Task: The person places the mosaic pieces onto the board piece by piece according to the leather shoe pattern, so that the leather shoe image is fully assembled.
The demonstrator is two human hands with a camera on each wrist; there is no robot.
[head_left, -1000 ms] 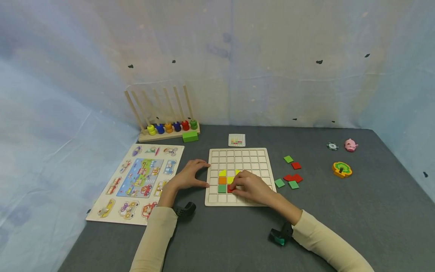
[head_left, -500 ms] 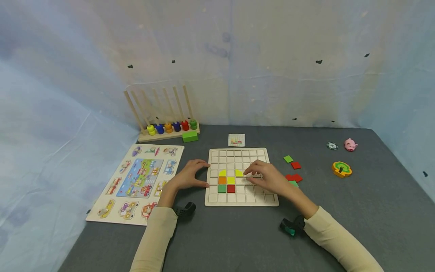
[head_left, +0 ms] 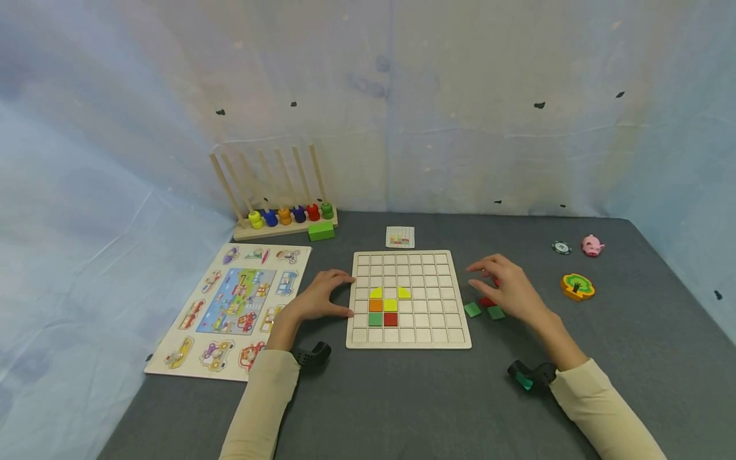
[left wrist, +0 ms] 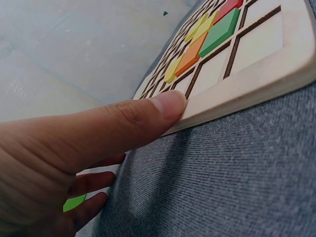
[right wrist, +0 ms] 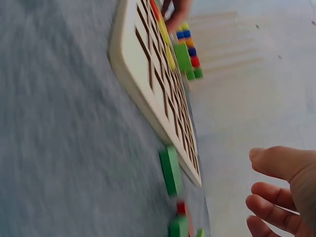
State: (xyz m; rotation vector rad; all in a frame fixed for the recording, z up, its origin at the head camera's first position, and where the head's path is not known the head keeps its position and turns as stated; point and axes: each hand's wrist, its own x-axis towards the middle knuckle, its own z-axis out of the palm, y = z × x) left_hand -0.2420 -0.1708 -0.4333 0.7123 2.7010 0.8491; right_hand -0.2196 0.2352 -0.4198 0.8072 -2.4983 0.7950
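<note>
A wooden grid board [head_left: 432, 331] lies mid-table. Set in its cells are a green tile [head_left: 375, 319], a red tile [head_left: 390, 319], an orange tile [head_left: 376, 305] and a yellow tile [head_left: 390, 305]. Two yellow pieces with a cut side [head_left: 404, 292] sit one row up. My left hand [head_left: 322, 295] touches the board's left edge, its thumb [left wrist: 165, 106] on the rim in the left wrist view. Right of the board, my right hand [head_left: 508, 289] hovers with nothing in its fingers, above loose green tiles [head_left: 473, 310] and red tiles [head_left: 486, 301], partly covering them.
A pattern card [head_left: 400, 237] lies behind the board. At left are a picture puzzle [head_left: 190, 361] and a peg stacker [head_left: 276, 229] with a green block [head_left: 321, 230]. At right are a poker chip [head_left: 561, 247], a toy pig [head_left: 592, 245] and a tree piece [head_left: 577, 287].
My right hand has let go of the red tile in the grid and travelled right, off the board, to the loose tiles. The left hand stays where it was.
</note>
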